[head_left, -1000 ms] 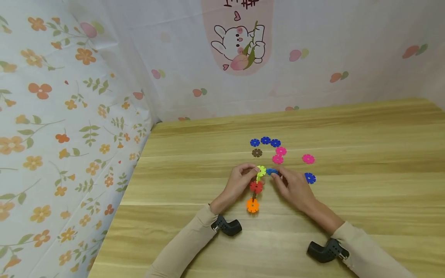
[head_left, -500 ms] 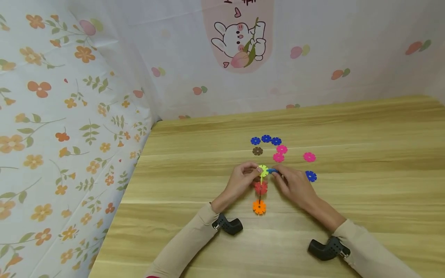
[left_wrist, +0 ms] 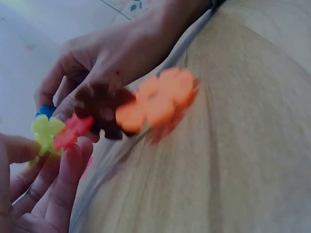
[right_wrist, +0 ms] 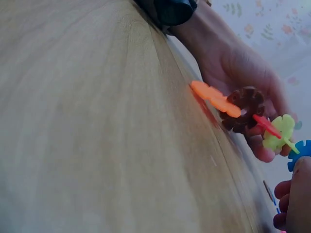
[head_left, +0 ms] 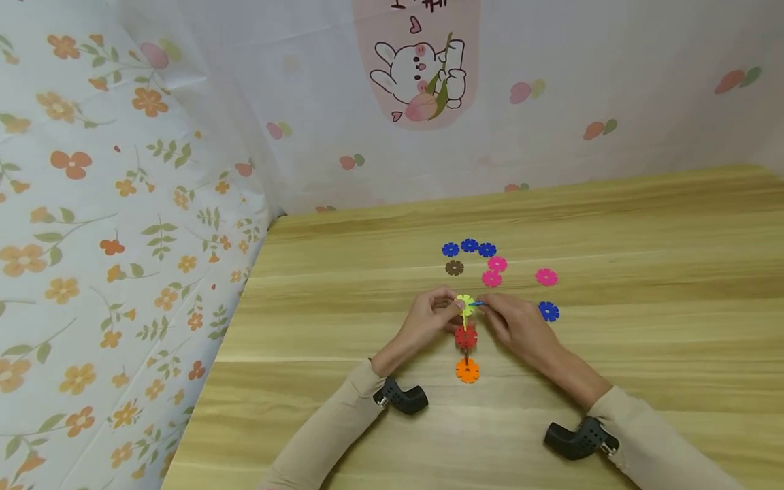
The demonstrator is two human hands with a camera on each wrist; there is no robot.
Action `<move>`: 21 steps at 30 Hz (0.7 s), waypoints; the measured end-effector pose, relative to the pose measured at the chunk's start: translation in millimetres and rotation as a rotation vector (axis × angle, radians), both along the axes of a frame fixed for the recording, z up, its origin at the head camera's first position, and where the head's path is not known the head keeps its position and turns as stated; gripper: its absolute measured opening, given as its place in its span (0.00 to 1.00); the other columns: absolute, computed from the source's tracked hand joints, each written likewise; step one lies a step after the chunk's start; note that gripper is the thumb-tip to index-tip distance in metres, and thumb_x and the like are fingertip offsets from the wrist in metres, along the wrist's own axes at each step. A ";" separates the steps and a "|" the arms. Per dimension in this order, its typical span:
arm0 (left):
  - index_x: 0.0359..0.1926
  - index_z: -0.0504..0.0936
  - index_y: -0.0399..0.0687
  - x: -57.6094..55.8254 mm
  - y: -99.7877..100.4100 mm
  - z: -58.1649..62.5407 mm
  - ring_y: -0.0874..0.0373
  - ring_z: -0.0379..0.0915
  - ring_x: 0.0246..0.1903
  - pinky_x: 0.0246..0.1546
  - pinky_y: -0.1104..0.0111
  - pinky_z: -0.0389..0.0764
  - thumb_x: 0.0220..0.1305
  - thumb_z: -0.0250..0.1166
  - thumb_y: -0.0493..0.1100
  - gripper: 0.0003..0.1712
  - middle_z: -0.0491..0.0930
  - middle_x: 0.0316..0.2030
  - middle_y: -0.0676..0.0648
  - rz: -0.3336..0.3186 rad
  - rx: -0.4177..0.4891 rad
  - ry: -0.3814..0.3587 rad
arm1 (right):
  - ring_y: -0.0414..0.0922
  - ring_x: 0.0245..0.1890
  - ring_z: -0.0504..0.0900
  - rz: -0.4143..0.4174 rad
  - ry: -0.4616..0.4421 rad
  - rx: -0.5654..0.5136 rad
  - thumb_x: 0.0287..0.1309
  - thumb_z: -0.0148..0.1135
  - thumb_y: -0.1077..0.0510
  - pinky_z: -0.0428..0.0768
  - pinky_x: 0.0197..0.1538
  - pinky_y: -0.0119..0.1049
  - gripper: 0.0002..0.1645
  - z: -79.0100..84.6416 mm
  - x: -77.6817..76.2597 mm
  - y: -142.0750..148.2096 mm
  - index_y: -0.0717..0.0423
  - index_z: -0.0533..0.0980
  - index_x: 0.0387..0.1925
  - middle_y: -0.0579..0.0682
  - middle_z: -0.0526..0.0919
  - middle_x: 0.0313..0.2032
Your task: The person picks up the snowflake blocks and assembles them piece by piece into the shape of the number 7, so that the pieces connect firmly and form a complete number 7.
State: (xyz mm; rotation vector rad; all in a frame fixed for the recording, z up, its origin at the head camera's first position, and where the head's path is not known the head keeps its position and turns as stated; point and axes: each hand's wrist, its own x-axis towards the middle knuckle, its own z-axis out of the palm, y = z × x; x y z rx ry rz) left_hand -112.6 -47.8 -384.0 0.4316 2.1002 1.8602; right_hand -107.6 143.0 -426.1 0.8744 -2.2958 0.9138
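Fitting a blue notched disc [right_wrist: 304, 147] onto a disc chain [head_left: 465, 338], by the look of it.
The left hand [head_left: 427, 316] has its grip pinching a yellow-green disc [head_left: 467, 299] at the chain's twelve o'clock end; the right hand [head_left: 520, 328] pinches the blue notched disc at that one's three o'clock. They meet, but whether they interlock I cannot tell. The next move probably calls for lining them up squarely and pushing; both hands crowd the joint. Toward six o'clock the chain ends in an orange disc [head_left: 467, 371]. On the tabletop [head_left: 318, 292], three dark-blue discs [head_left: 469, 245] lie at twelve, paired pink discs [head_left: 492, 279] near one, and a lone blue disc [head_left: 549, 312] at three, just beside the right hand.
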 end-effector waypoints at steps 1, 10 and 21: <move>0.41 0.76 0.26 0.1 -0.3 -0.3 0.61 0.77 0.28 0.32 0.63 0.80 0.65 0.56 0.34 0.10 0.78 0.33 0.45 -0.019 0.003 -0.004 | 0.50 0.33 0.84 0.001 0.003 0.001 0.48 0.64 0.72 0.80 0.34 0.41 0.12 0.5 0.6 -0.5 0.61 0.78 0.36 0.54 0.84 0.33; 0.51 0.75 0.30 0.7 -4.5 1.5 0.59 0.78 0.27 0.33 0.63 0.80 0.69 0.53 0.40 0.18 0.79 0.37 0.31 -0.141 -0.020 -0.018 | 0.44 0.29 0.81 0.024 -0.043 0.017 0.53 0.61 0.69 0.79 0.31 0.36 0.09 6.4 2.8 -5.9 0.61 0.78 0.38 0.53 0.83 0.34; 0.48 0.75 0.25 0.5 -2.2 1.7 0.62 0.76 0.28 0.32 0.68 0.79 0.70 0.52 0.41 0.19 0.79 0.37 0.30 -0.176 -0.007 -0.025 | 0.35 0.16 0.64 -0.066 -0.230 0.145 0.59 0.55 0.68 0.66 0.19 0.30 0.07 47.3 -13.7 42.3 0.64 0.78 0.37 0.46 0.75 0.20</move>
